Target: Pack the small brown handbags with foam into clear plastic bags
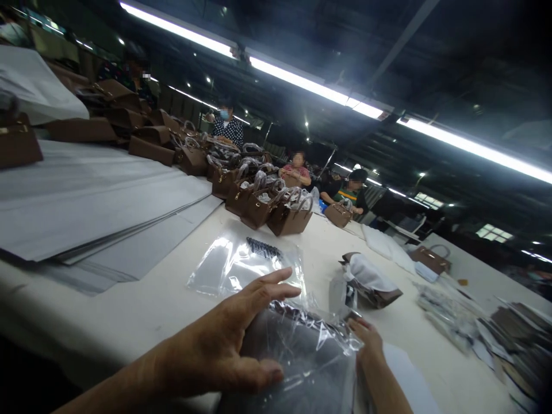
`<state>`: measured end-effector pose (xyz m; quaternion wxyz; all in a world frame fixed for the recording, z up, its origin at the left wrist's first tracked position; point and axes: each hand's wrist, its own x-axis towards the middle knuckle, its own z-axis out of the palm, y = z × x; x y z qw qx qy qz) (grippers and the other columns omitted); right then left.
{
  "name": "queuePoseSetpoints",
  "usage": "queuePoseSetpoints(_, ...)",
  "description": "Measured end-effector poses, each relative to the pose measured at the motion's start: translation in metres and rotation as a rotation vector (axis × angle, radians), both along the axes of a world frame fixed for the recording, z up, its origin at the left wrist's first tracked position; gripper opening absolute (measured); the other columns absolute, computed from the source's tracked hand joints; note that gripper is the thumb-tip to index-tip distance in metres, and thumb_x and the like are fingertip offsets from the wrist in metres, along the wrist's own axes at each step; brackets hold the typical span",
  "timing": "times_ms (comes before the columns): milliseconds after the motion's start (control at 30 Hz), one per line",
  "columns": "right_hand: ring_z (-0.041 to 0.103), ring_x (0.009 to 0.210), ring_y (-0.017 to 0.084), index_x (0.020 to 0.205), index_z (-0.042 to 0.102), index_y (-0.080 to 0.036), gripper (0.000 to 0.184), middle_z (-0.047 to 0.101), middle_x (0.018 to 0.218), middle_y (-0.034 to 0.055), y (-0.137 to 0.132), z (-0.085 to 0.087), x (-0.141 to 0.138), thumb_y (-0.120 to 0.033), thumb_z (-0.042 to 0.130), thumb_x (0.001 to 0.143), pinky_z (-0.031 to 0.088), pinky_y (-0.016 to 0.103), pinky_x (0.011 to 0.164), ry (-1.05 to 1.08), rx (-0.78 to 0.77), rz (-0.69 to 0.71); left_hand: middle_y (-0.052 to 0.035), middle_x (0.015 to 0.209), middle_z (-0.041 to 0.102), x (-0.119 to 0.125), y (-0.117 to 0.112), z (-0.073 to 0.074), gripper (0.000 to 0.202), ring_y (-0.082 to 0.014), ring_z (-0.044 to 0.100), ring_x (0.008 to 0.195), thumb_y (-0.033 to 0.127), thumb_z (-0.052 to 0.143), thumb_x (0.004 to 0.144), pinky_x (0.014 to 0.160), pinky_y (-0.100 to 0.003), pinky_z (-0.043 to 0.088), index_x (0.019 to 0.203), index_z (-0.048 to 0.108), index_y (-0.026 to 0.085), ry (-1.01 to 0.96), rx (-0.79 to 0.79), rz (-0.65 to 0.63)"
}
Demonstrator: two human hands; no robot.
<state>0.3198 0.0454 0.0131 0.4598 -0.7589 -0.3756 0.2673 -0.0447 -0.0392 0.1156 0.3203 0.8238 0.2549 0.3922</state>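
A clear plastic bag (310,356) with something dark inside, its kind hard to make out through the glare, lies at the table's near edge. Thumb and fingers of my left hand (233,339) are spread apart over its left side. At its far right corner, the fingers of my right hand (368,351) are closed on the plastic edge. Just beyond my left hand, a flat clear plastic sheet or bag (233,259) with dark printing rests on the table. A brown handbag with a white cover (373,279) lies tilted beyond my right hand.
Brown handbags with wrapped handles (284,218) stand in rows across the table (172,310). Large white sheets (86,195) are stacked at left. Plastic packets (448,310) and flat brown pieces (517,328) lie at right. Several people work at the far side.
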Motion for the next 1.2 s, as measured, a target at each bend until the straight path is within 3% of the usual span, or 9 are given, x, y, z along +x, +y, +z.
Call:
queuePoseSetpoints(67, 0.028, 0.037, 0.003, 0.092, 0.045, -0.021, 0.026, 0.046, 0.059, -0.007, -0.009, 0.031, -0.001, -0.037, 0.059, 0.077, 0.022, 0.016, 0.033, 0.058, 0.104, -0.039, -0.01, 0.144, 0.024, 0.003, 0.001, 0.001, 0.073, -0.0277, 0.02, 0.133, 0.026, 0.07, 0.068, 0.105, -0.051, 0.023, 0.131, 0.032, 0.027, 0.007, -0.004, -0.001)
queuePoseSetpoints(133, 0.025, 0.037, 0.001, 0.095, 0.045, -0.024, 0.043, 0.053, 0.067, -0.0056, -0.027, 0.074, -0.006, -0.043, 0.069, 0.064, 0.022, 0.015, 0.032, 0.122, 0.187, 0.085, -0.0093, 0.144, 0.023, 0.009, 0.001, 0.003, 0.074, -0.0266, 0.021, 0.133, 0.026, 0.071, 0.067, 0.105, -0.049, 0.024, 0.13, 0.033, 0.027, 0.007, -0.008, -0.008)
queuePoseSetpoints(233, 0.029, 0.036, 0.001, 0.093, 0.049, -0.025, 0.043, 0.053, 0.064, -0.0048, -0.065, 0.136, -0.032, -0.037, 0.075, 0.06, 0.023, 0.012, 0.031, 0.147, 0.109, 0.489, -0.0091, 0.144, 0.023, 0.02, -0.001, 0.007, 0.073, -0.0242, 0.021, 0.133, 0.024, 0.071, 0.067, 0.106, -0.045, 0.025, 0.129, 0.033, 0.026, -0.005, -0.001, -0.018)
queuePoseSetpoints(333, 0.05, 0.056, 0.009, 0.084, 0.05, -0.023, 0.024, 0.055, 0.069, -0.001, -0.097, 0.172, -0.071, -0.03, 0.068, 0.07, 0.043, 0.017, 0.048, 0.048, -0.055, 0.941, -0.0112, 0.144, 0.023, 0.028, -0.005, 0.009, 0.071, -0.0236, 0.018, 0.134, 0.02, 0.072, 0.066, 0.107, -0.042, 0.025, 0.126, 0.034, 0.023, -0.028, 0.008, -0.017)
queuePoseSetpoints(433, 0.048, 0.062, 0.009, 0.082, 0.048, -0.021, 0.015, 0.053, 0.071, -0.0002, -0.11, 0.18, -0.104, -0.032, 0.058, 0.079, 0.041, 0.017, 0.052, 0.022, -0.16, 1.231, -0.0128, 0.144, 0.022, 0.031, -0.007, 0.008, 0.064, -0.0253, 0.018, 0.134, 0.018, 0.073, 0.064, 0.105, -0.041, 0.029, 0.118, 0.039, 0.02, -0.056, 0.022, -0.025)
queuePoseSetpoints(533, 0.045, 0.063, 0.009, 0.078, 0.045, -0.019, 0.021, 0.049, 0.072, 0.0005, -0.108, 0.177, -0.121, -0.037, 0.056, 0.08, 0.039, 0.018, 0.053, -0.016, -0.233, 1.331, -0.0123, 0.143, 0.024, 0.032, -0.007, 0.004, 0.056, -0.0269, 0.026, 0.131, 0.019, 0.073, 0.063, 0.101, -0.038, 0.034, 0.11, 0.041, 0.02, -0.09, 0.059, -0.042)
queuePoseSetpoints(900, 0.044, 0.065, 0.01, 0.072, 0.041, -0.018, 0.033, 0.048, 0.072, 0.0003, -0.103, 0.177, -0.143, -0.045, 0.06, 0.075, 0.036, 0.021, 0.056, -0.071, -0.348, 1.26, -0.0106, 0.146, 0.016, 0.033, -0.002, -0.004, 0.033, -0.0253, 0.023, 0.132, 0.018, 0.068, 0.067, 0.102, -0.03, 0.035, 0.092, 0.046, 0.018, -0.166, 0.13, -0.105)
queuePoseSetpoints(1033, 0.041, 0.061, 0.009, 0.071, 0.04, -0.018, 0.028, 0.045, 0.068, -0.0016, -0.101, 0.179, -0.147, -0.039, 0.056, 0.078, 0.034, 0.02, 0.054, -0.072, -0.37, 1.266, -0.0066, 0.148, 0.01, 0.029, -0.002, -0.002, 0.03, -0.0258, 0.016, 0.134, 0.016, 0.069, 0.068, 0.104, -0.028, 0.034, 0.092, 0.051, 0.017, -0.113, 0.141, -0.146)
queuePoseSetpoints(1200, 0.037, 0.055, 0.007, 0.066, 0.04, -0.017, 0.019, 0.042, 0.06, -0.0041, -0.1, 0.182, -0.155, -0.022, 0.057, 0.073, 0.03, 0.019, 0.048, -0.267, -0.38, 1.223, -0.0029, 0.147, 0.015, 0.031, -0.003, -0.004, 0.012, -0.0257, 0.025, 0.132, 0.018, 0.066, 0.07, 0.103, -0.024, 0.035, 0.081, 0.061, 0.016, -0.081, 0.195, -0.097)
